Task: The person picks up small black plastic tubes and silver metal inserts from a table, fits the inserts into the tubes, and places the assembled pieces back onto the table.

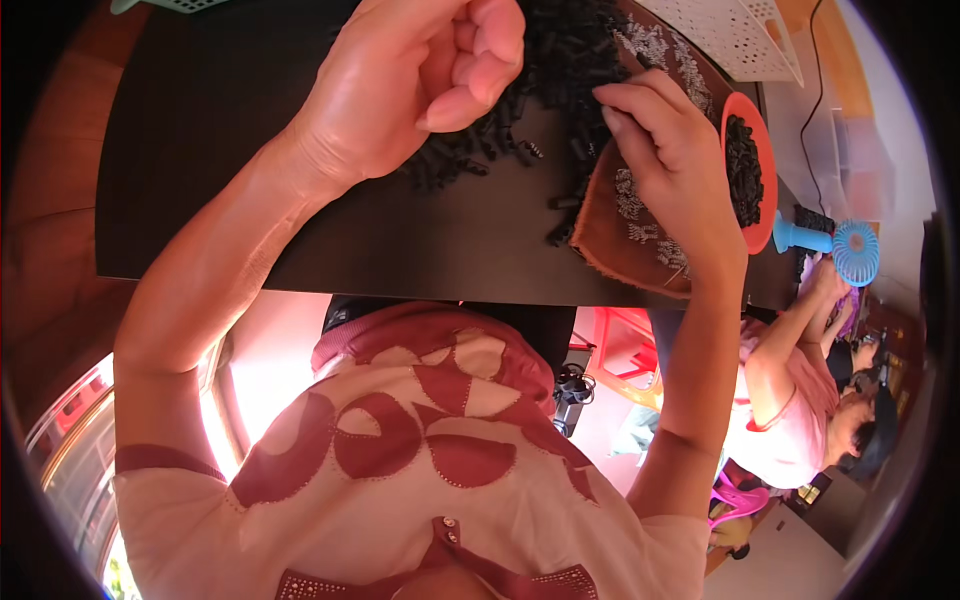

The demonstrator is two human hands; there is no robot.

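Note:
My left hand point(430, 75) is raised over the dark table, its fingers curled in toward the palm; whatever they may hold is hidden. Below and beside it lies a heap of small black tube-shaped pieces point(450, 160). My right hand point(670, 145) hovers above the edge of a brown cloth point(600, 240), thumb and forefinger close together near the black pieces. Anything in that pinch is too small to make out. Small silvery metal springs point(640, 232) are scattered on the cloth, under and beyond my right hand. One coiled spring point(531, 150) shows among the black pieces.
Right of my right hand, an orange-red bowl point(762, 190) holds many black pieces. A white perforated basket point(730, 40) stands at the far right. A small blue fan point(855, 253) is beyond the table's right side, near another person point(790, 400). A green basket point(180, 4) shows far left.

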